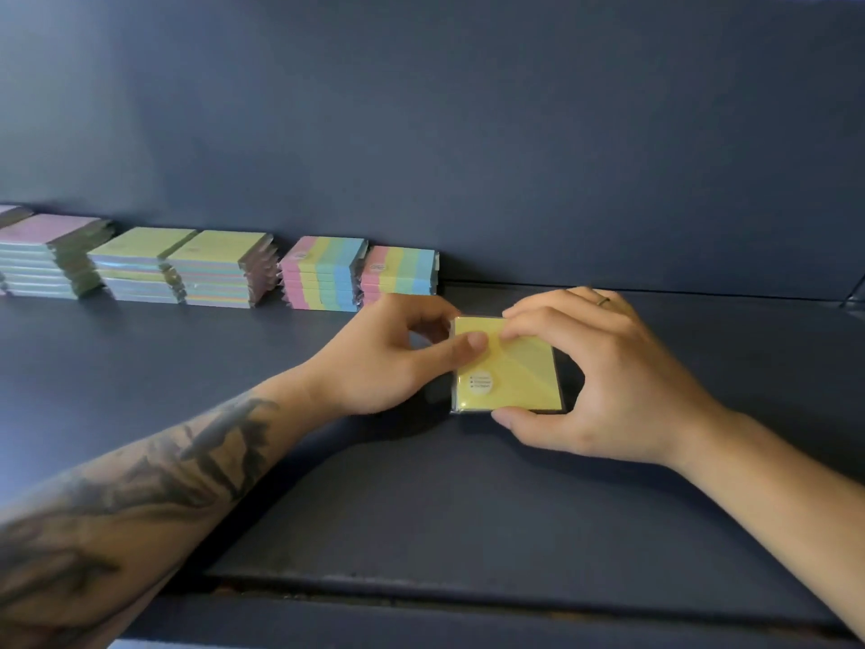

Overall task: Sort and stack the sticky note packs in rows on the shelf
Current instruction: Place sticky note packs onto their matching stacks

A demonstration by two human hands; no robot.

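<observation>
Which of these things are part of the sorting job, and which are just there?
Part of the job:
yellow pack, held by left hand and right hand
striped stacks
green-topped stacks
pink-topped stack
shelf

Just there:
ring
back wall

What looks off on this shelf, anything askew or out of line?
Only the yellow plastic-wrapped sticky note pack: it sits forward of the back row, alone, gripped by the left hand and right hand. The rainbow-striped stacks and the green-topped stacks sit tidily along the dark shelf wall. No damage visible.
</observation>
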